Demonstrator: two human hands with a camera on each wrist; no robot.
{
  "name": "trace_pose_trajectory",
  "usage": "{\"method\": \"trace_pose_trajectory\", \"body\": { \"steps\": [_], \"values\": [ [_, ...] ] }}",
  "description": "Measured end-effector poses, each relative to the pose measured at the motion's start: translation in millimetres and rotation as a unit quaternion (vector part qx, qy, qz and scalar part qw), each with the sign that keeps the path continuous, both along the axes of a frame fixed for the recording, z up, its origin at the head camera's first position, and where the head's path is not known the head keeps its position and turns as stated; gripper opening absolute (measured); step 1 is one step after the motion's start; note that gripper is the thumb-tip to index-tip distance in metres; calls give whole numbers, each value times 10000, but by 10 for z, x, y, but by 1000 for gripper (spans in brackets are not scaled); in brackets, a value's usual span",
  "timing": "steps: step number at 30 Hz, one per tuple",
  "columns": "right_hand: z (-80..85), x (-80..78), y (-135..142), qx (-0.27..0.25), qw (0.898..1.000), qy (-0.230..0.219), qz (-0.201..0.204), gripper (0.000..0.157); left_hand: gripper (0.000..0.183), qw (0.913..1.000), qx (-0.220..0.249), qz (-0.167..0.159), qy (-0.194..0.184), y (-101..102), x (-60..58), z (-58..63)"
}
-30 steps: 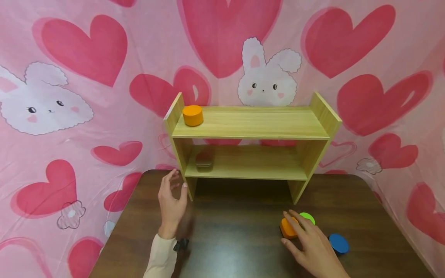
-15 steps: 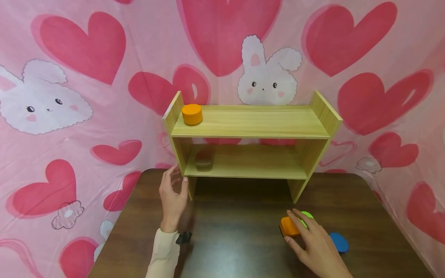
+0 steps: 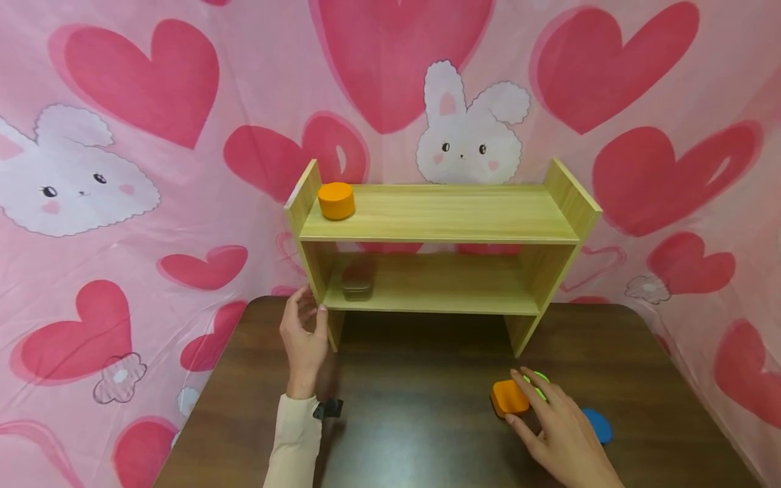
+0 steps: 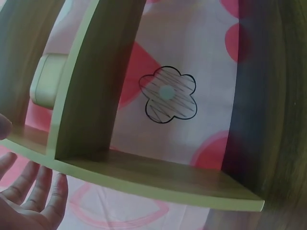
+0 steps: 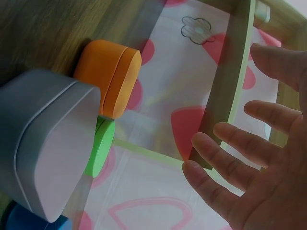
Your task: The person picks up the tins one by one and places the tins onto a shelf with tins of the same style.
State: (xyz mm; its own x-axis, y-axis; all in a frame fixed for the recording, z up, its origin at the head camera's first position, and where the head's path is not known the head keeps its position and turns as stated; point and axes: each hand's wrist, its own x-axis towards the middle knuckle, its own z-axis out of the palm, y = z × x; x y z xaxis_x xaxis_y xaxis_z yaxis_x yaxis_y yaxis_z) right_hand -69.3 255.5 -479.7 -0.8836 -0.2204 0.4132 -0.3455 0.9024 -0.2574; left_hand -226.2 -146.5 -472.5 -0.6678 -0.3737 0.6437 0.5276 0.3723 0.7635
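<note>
My left hand (image 3: 305, 342) is at the left side panel of a pale wooden shelf (image 3: 439, 217), fingers spread along the panel's outer side and thumb near its front edge. In the left wrist view, the fingertips (image 4: 58, 179) are right at the panel's edge. My right hand (image 3: 564, 430) hovers over the right of the table with its fingers loosely extended, holding nothing. Under or beside it are an orange rounded box (image 3: 510, 398), a green-lidded box (image 3: 539, 383) and a blue-lidded box (image 3: 598, 425). A grey box (image 5: 48, 139) shows in the right wrist view, hidden by the hand in the head view.
An orange round box (image 3: 336, 201) stands at the left end of the upper shelf. Below it, a small see-through container (image 3: 357, 285) sits on the lower shelf. The dark wooden table (image 3: 403, 420) meets a pink heart-and-rabbit backdrop (image 3: 262, 74) behind the shelf.
My left hand has moved slightly up and right, closer to the side panel. The right hand has drifted a little to the right, uncovering more of the orange rounded box. The boxes stay put.
</note>
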Motion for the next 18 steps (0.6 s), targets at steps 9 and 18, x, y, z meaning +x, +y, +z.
{"method": "trace_pose_trajectory", "body": {
  "steps": [9,18],
  "values": [
    [3,12,83,8,9999,-54,-114,74,32,9995,223,175,-102,46,-77,-29],
    [-42,22,192,-65,9994,323,-116,77,30,9977,582,237,-243,97,-123,-51]
  ]
}}
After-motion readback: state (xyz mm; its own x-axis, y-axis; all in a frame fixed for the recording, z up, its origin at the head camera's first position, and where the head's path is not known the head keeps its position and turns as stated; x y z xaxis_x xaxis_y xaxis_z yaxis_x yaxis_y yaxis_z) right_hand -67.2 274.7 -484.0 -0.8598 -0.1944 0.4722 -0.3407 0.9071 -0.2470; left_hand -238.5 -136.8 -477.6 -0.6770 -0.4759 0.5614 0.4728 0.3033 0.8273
